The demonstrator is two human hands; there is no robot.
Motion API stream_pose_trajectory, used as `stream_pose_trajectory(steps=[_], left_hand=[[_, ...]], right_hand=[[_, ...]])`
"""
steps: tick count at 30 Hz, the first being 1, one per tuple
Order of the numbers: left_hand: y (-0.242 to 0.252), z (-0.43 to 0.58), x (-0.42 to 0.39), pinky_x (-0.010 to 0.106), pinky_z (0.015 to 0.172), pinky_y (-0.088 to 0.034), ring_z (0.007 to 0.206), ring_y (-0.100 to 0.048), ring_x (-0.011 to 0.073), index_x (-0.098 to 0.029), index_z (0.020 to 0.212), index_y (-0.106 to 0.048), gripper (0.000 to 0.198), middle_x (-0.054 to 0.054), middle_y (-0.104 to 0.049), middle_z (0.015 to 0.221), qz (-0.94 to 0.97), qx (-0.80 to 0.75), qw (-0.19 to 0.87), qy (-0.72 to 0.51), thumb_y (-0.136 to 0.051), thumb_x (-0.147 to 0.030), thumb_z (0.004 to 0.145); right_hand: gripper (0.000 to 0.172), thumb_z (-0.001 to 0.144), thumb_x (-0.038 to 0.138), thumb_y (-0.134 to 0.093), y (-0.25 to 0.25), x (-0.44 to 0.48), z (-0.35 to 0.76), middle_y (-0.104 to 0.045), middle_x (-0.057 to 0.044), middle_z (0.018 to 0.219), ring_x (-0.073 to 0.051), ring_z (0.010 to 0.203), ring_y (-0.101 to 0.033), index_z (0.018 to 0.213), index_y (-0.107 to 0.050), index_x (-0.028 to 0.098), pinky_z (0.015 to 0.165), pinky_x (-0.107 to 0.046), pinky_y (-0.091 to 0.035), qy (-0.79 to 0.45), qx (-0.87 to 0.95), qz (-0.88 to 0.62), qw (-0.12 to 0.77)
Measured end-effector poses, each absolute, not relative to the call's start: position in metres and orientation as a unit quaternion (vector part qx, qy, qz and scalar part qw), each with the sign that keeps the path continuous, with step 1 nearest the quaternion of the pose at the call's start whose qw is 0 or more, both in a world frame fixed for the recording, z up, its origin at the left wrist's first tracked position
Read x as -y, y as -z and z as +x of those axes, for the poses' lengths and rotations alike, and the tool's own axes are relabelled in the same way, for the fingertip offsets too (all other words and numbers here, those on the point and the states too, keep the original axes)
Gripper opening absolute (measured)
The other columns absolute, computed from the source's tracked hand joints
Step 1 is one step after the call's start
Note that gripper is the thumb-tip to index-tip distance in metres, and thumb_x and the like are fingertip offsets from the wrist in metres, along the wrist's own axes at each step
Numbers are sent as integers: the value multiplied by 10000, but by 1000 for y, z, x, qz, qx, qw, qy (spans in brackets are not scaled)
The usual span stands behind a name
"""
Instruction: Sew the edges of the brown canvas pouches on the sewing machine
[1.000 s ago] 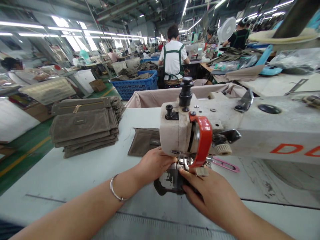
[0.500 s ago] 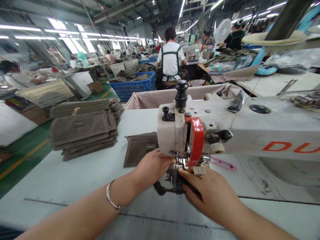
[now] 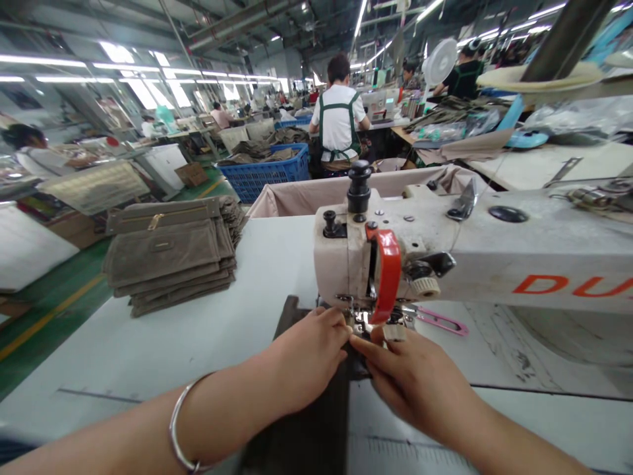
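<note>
My left hand (image 3: 314,353) is closed on the edge of a dark brown fabric piece (image 3: 309,439), its fingertips pinched just left of the presser foot (image 3: 363,322). The piece lies under that hand and runs toward the front edge of the table; part of it is covered by my forearm. My right hand (image 3: 418,369) is closed at the same edge, its index fingertip meeting the left fingertips. Over both hands stands the white sewing machine (image 3: 475,231), with a red guard (image 3: 388,274) at its head. What lies beneath the right fingers is partly hidden.
A stack of brown fabric pouches (image 3: 165,254) sits at the left of the white table (image 3: 267,244). Pink-handled thread snips (image 3: 442,321) lie behind my right hand. Beyond the table are a cloth-lined bin (image 3: 291,200), a blue crate (image 3: 270,175) and a seated co-worker (image 3: 339,119).
The fabric piece has turned from lying left of the machine head to stretching toward the front edge. Its label no longer shows. My left hand has rotated with it; my right hand stays nearly in place.
</note>
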State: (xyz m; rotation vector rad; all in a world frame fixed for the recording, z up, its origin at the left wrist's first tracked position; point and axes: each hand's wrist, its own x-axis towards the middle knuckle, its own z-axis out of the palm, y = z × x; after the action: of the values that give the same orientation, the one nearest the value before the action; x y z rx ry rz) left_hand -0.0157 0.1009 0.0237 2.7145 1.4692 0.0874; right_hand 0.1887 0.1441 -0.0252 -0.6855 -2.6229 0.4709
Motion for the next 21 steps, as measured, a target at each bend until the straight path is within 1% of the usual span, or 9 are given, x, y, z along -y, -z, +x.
stream_pose_trajectory(steps=[3,6,10,12,15,17,19,20,21], left_hand=[[-25,-14,-93,384,975,-444,1094,-548,232,-185,1155,-581,258,73,-622,1127,869,-488,68,-38,-511,-132,913],[-16,-17,-86,412,1015,-425,1149,-506,246,-157,1226,-530,326,97,-576,1203,859,-504,66,-55,-469,-85,914],[-4,-24,-84,401,1059,-404,1216,-449,250,-122,1335,-433,438,109,-529,1278,860,-503,60,-65,-428,-34,905],[-3,-25,-88,396,1073,-397,1219,-448,247,-130,1346,-420,454,103,-520,1293,860,-502,59,-69,-413,-28,904],[-6,-29,-91,386,1064,-409,1193,-473,238,-166,1326,-442,434,81,-531,1281,858,-505,58,-72,-415,-46,910],[-8,-37,-84,420,1053,-415,1190,-478,248,-186,1307,-456,393,79,-529,1285,828,-554,35,-79,-430,-96,926],[-7,-50,-68,495,1039,-408,1200,-469,287,-178,1293,-458,361,104,-517,1290,749,-655,-12,-99,-488,-228,936],[-5,-57,-58,536,1024,-407,1196,-468,316,-165,1282,-460,404,122,-518,1276,699,-705,-39,-117,-533,-327,920],[-2,-64,-49,561,999,-417,1175,-479,338,-160,1281,-459,496,128,-531,1245,665,-735,-46,-127,-581,-427,882]], right_hand=[[421,882,135,-440,25,-144,189,-569,-107,1083,-272,958,-542,1283,-532,225,789,-443,-497,-171,940,-238,173],[445,864,110,-425,25,-143,189,-565,-111,1097,-274,931,-535,1288,-523,207,768,-450,-498,-156,946,-229,170],[482,866,105,-404,25,-140,185,-569,-120,1068,-273,879,-531,1337,-485,169,745,-466,-500,-120,953,-223,163],[467,881,125,-406,23,-139,184,-568,-124,1061,-278,885,-531,1340,-486,155,755,-474,-499,-114,955,-228,151],[450,897,149,-407,24,-139,184,-574,-120,1032,-289,893,-537,1338,-494,156,760,-483,-496,-116,956,-235,131],[466,899,147,-411,28,-140,184,-575,-118,1022,-291,901,-542,1359,-479,168,770,-479,-493,-118,955,-239,128],[480,896,148,-424,32,-141,181,-578,-117,1025,-285,912,-548,1373,-465,180,786,-466,-488,-118,953,-246,131],[482,894,152,-434,32,-140,179,-583,-113,1023,-279,913,-552,1374,-462,184,793,-455,-485,-117,952,-251,132],[480,890,164,-448,30,-139,176,-591,-107,1015,-270,906,-557,1369,-464,186,793,-440,-484,-114,951,-257,132]])
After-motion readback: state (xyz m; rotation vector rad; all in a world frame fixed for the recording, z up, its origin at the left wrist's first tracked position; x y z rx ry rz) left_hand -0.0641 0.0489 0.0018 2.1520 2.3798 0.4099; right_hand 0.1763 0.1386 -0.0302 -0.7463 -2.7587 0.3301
